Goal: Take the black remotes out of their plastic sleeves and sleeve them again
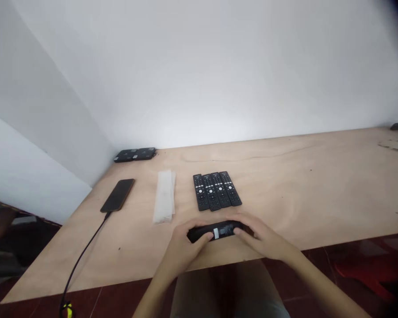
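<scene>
Black handset (220,231): held crosswise over the near edge of the tabletop (285,185), white label facing up. Left hand (183,243) pinches one end, thumb tip just beside the label; right hand (260,236) pinches the other, fingers curled over the far side. Cannot tell if it touches wood. Best handled level, even pressure, thumbs off the label. Just beyond: four remotes (221,192) side by side, keys up. Left of those, translucent sleeves (164,196).
</scene>
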`<state>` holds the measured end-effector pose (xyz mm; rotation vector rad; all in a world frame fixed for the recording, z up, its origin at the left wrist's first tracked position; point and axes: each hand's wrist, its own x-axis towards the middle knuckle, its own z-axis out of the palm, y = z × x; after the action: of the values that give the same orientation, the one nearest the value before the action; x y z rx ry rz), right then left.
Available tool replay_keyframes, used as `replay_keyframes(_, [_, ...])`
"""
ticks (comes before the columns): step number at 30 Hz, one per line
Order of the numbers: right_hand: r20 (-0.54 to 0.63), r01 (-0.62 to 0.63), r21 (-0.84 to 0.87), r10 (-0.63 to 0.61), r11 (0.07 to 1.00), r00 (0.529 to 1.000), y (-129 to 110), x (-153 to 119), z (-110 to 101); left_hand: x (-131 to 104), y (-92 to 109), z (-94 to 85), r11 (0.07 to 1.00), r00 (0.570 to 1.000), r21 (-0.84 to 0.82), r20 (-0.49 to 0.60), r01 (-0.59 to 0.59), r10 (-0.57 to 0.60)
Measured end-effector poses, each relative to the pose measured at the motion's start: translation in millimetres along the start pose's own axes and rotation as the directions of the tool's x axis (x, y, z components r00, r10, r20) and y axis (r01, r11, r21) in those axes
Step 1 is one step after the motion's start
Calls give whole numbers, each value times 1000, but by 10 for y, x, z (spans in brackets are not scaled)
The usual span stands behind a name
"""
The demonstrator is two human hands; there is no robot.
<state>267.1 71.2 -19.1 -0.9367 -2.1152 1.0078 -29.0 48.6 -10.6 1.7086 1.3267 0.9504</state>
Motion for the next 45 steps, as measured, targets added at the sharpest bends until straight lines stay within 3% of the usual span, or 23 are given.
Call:
replay_keyframes(4, [40,22,-88,-19,996,999,8,88,-70,84,16,124,989,995,-105,17,100,-99])
replay_keyframes(9, [79,116,-87,-110,989,991,-63,158,-140,144,28,169,934,958,-231,160,273,-240])
replay_keyframes(17, [50,141,-49,-139,989,989,-86,189,-156,190,13,86,932,953,-256,227,256,-199])
replay_keyframes(21, [30,146,-22,-145,989,989,-87,205,-161,180,-55,117,978,988,-169,120,122,-102])
replay_keyframes(24, [27,153,-19,-153,988,988,-131,223,-174,156,-78,113,998,997,-10,24,-69,69])
replay_keyframes(28, [28,167,-20,-166,986,986,-167,230,-176,100,-87,27,943,963,199,94,-265,251])
replay_keyframes(32, [20,173,-5,-173,985,985,-135,224,-165,38,-109,-110,915,955,277,134,-292,264])
replay_keyframes(35, [20,163,6,-163,987,986,-105,216,-167,-32,-147,-227,951,966,183,120,-248,229])
replay_keyframes(40, [19,164,32,-165,986,986,-105,214,-184,-161,-255,-358,994,995,-75,59,-78,83])
replay_keyframes(45, [19,175,61,-177,983,984,-105,224,-188,-196,-288,-391,961,997,-272,34,-58,69])
